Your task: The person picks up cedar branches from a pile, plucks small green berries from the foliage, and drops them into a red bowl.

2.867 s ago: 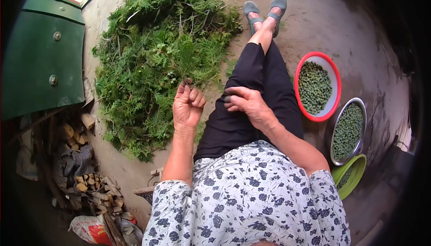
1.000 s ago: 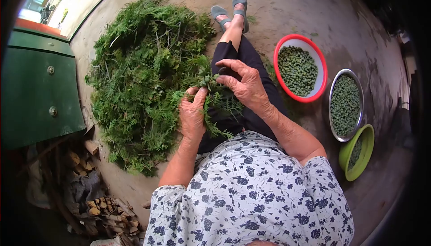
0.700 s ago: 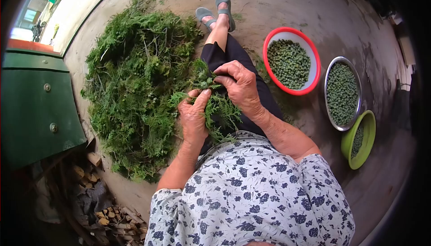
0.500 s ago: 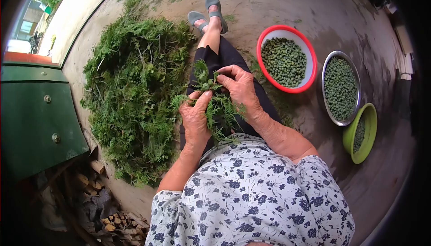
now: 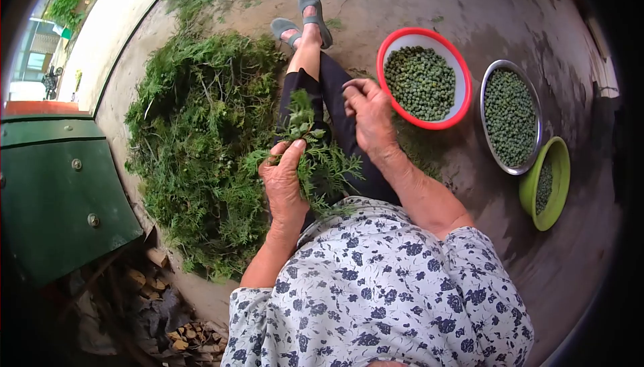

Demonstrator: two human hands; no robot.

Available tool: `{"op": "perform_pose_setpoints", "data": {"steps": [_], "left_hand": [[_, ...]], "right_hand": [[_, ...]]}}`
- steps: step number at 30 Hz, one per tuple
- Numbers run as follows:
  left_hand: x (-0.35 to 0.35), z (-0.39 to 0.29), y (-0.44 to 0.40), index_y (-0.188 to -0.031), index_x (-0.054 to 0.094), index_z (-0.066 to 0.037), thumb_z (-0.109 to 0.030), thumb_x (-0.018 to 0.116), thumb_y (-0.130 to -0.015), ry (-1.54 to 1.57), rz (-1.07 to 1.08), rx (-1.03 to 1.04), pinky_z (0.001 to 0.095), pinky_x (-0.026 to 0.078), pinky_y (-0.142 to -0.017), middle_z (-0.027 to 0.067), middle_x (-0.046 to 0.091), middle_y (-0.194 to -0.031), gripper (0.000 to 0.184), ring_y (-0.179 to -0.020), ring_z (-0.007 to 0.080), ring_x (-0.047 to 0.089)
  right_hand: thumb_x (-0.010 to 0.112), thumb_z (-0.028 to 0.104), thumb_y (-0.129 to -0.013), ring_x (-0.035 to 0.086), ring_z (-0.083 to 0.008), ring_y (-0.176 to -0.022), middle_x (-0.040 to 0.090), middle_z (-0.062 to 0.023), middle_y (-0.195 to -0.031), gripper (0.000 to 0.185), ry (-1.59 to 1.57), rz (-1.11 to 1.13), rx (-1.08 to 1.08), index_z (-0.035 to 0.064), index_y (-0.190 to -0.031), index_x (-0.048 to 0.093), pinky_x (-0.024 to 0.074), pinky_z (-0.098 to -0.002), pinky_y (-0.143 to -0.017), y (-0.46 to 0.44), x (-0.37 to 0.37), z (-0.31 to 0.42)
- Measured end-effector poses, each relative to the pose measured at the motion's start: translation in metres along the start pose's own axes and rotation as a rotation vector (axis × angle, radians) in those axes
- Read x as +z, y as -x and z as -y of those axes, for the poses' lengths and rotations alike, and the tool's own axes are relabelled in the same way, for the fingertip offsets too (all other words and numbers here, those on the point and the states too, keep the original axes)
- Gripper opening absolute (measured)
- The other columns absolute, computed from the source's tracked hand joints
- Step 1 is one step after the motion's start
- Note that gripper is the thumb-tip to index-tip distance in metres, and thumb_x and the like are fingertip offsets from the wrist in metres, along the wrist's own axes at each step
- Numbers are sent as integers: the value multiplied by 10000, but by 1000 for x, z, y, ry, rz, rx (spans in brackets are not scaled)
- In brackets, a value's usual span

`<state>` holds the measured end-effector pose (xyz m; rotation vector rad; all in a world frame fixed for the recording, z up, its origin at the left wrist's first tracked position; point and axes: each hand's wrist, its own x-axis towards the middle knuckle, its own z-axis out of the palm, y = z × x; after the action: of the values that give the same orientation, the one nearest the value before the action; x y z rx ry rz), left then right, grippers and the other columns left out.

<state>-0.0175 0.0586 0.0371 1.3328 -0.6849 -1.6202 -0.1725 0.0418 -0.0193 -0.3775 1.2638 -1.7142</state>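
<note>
My left hand (image 5: 283, 178) pinches a leafy evergreen sprig (image 5: 329, 166) between thumb and fingers, above my lap. Small green cones (image 5: 300, 128) cluster on the sprig near my thumb tip. My right hand (image 5: 371, 113) is apart from the sprig, to its right, close to the red-rimmed white bowl (image 5: 467, 85). Its fingers are curled closed, and whatever they may hold is hidden. Many round green cones (image 5: 421, 84) lie in that bowl.
A big heap of cut evergreen branches (image 5: 201, 146) lies left of my legs. To the right stand a metal basin (image 5: 512, 119) full of green cones and a tilted lime-green bowl (image 5: 560, 186) with some inside. A green metal box (image 5: 60, 193) and chopped firewood (image 5: 181, 333) are at left.
My right hand has left the sprig and moved right, toward the red-rimmed bowl. My left hand keeps its hold on the sprig. The view has shifted slightly.
</note>
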Motion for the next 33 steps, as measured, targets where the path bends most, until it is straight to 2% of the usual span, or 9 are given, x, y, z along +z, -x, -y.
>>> {"op": "perform_pose_setpoints", "data": {"steps": [3, 6, 11, 18, 20, 25, 27, 30, 33], "left_hand": [[-5, -11, 0, -763, 585, -64, -88, 635, -768, -6, 2, -54, 237, 402, -548, -4, 578, -690, 55, -538, 100, 501], [-7, -13, -3, -757, 573, -66, -124, 628, -769, 10, 73, -130, 235, 371, -520, 2, 556, -648, 81, -512, 102, 478], [-3, -12, 0, -812, 570, -105, -162, 608, -782, -28, 62, -137, 209, 331, -475, -34, 467, -580, 74, -488, 70, 423], [-2, -5, 2, -735, 558, -75, -53, 609, -775, -34, 65, -95, 222, 415, -558, -11, 571, -706, 68, -586, 77, 505], [-2, 8, 1, -742, 565, -69, -18, 628, -764, 46, 7, -83, 216, 420, -569, -8, 592, -748, 84, -626, 69, 524], [0, 11, 0, -757, 587, -85, -34, 664, -740, 79, 42, -52, 230, 433, -576, -10, 595, -748, 94, -628, 83, 532], [-2, 13, 1, -742, 569, -69, -10, 644, -758, 16, 7, -24, 211, 430, -656, -10, 606, -776, 97, -672, 65, 534], [-1, 1, 9, -759, 589, -63, -8, 646, -758, -1, -16, 74, 204, 420, -658, -15, 604, -779, 79, -685, 58, 529], [-12, 6, 0, -786, 618, -42, -6, 633, -773, -22, -5, 66, 203, 411, -648, -28, 592, -759, 41, -678, 59, 521]], "right_hand": [[539, 31, -837, 510, -76, -610, 561, -21, -775, 84, -5, 36, 24, 7, -917, 544, 431, -206, -523, -6, -11, 13], [472, 56, -876, 566, -119, -722, 558, -66, -892, 130, -233, 362, 424, 11, -992, 512, 465, -215, -554, 11, -2, 21], [569, 171, -876, 556, -62, -657, 596, -16, -819, 165, -150, 511, 573, 33, -966, 562, 425, -188, -510, 32, 10, 11], [612, 173, -851, 514, -31, -581, 595, 10, -760, 164, 9, 445, 436, 28, -925, 588, 380, -156, -463, 34, 7, 14], [613, 136, -846, 508, -27, -585, 599, 7, -773, 130, 247, 349, 207, 31, -920, 591, 383, -154, -475, 33, 9, 12], [596, 86, -842, 495, -23, -590, 595, 4, -757, 83, -59, 217, 429, 30, -904, 599, 382, -154, -498, 31, 9, -6], [584, 94, -852, 485, -33, -584, 577, 7, -728, 90, 473, 248, -163, 21, -903, 592, 380, -166, -492, 29, 5, -15], [585, 89, -839, 528, -53, -625, 596, -21, -717, 90, 388, 72, -25, 10, -876, 607, 417, -202, -518, 4, -10, 1], [580, 86, -842, 537, -65, -640, 589, -38, -756, 77, 14, 170, 202, 12, -852, 599, 407, -189, -494, 11, -3, 25]]}}
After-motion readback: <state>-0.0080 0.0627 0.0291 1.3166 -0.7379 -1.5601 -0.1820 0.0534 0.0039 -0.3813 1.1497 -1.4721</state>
